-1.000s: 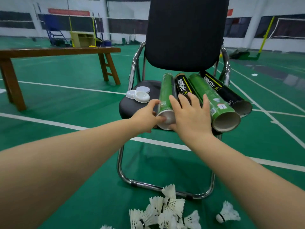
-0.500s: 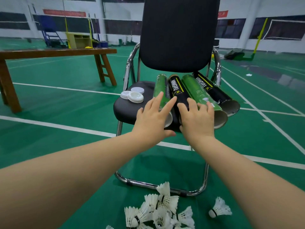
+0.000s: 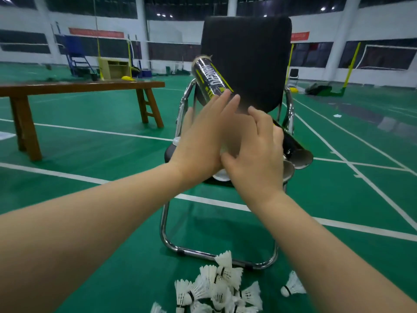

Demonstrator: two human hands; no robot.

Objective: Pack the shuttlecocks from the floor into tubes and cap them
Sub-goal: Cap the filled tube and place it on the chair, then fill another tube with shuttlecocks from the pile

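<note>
**A:** While both hands meet in front of the chair [image 3: 248,64], where's the tube?

**B:** Black tube [image 3: 209,81] is up off the seat and tilted, top end up-left. Its lower part is hidden behind the hands.

**A:** Fingers?

**B:** Left hand [image 3: 200,143]: fingers straight, pressed together, lying along the tube, thumb out sideways. Right hand [image 3: 257,161]: fingers curled, touching the left hand. Blurred there, so cannot tell what they hold.

**A:** Rest?

**B:** Other tubes [image 3: 297,152] lie on the seat, open ends toward the camera. Shuttlecocks [image 3: 216,288] are heaped on the floor [image 3: 361,199] by the chair's base, with a lone shuttlecock [image 3: 293,286] apart at right. Wooden bench [image 3: 79,85] is at left.
</note>
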